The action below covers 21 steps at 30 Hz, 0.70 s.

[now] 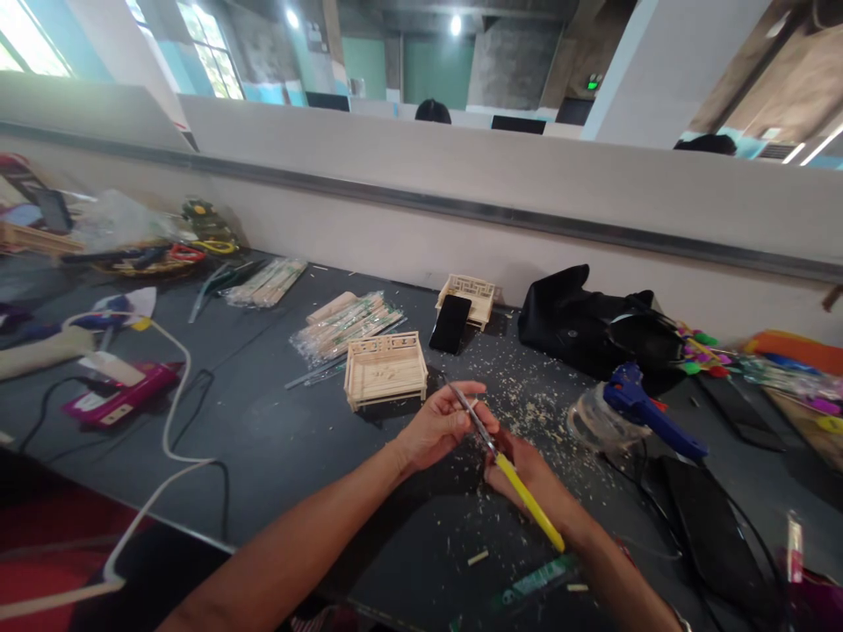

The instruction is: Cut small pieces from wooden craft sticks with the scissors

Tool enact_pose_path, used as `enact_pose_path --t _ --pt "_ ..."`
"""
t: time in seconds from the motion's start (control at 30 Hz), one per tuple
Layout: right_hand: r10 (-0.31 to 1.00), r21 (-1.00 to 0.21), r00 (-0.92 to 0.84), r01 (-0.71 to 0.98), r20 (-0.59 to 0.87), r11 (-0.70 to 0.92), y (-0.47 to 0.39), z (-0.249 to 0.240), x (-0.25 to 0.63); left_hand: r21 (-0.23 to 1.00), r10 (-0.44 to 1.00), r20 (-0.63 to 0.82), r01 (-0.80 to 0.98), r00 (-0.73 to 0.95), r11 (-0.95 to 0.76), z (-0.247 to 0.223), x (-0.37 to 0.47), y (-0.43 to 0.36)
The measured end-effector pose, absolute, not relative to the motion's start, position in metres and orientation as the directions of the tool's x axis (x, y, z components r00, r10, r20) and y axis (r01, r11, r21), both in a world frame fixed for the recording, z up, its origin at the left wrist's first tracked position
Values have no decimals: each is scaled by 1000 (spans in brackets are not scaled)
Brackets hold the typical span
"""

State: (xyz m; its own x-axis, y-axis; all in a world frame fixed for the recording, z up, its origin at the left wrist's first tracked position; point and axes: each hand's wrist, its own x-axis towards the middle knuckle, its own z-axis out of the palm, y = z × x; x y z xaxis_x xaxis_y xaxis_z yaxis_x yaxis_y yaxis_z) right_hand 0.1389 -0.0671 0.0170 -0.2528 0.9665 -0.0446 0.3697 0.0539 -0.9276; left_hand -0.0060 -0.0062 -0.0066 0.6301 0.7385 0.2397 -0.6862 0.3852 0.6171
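Near the middle of the dark table, my left hand (440, 427) has its fingers closed together beside a metal blade; what they pinch is too small to make out. Just right of it, my right hand (527, 474) is wrapped round a tool with a yellow handle (530, 503), perhaps scissors or pliers, its metal end pointing up and left across my left fingertips. A small bench made of wooden sticks (386, 370) stands behind my left hand. Wood chips lie scattered around both hands.
A second stick bench (479, 294) has a phone (451, 323) leaning on it. Bagged sticks (349, 325) lie left. At right are a black bag (586, 320), a blue glue gun (642, 408) on a clear container, and cables. A white cord (175, 404) crosses the left side.
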Motion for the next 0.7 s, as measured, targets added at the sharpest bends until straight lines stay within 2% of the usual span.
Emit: enact_pose_path --t 0.17,0.47,0.7 --pt "959 -956 -277 293 -56 29 -66 11 135 584 749 195 -689 633 430 -13 -5 -4" --pt "977 -906 -177 422 -123 -37 -69 7 127 563 705 255 -695 661 448 -12 -8 -1" --pt "981 -908 -172 419 -91 -11 -69 9 125 563 707 263 -700 656 440 -14 -7 0"
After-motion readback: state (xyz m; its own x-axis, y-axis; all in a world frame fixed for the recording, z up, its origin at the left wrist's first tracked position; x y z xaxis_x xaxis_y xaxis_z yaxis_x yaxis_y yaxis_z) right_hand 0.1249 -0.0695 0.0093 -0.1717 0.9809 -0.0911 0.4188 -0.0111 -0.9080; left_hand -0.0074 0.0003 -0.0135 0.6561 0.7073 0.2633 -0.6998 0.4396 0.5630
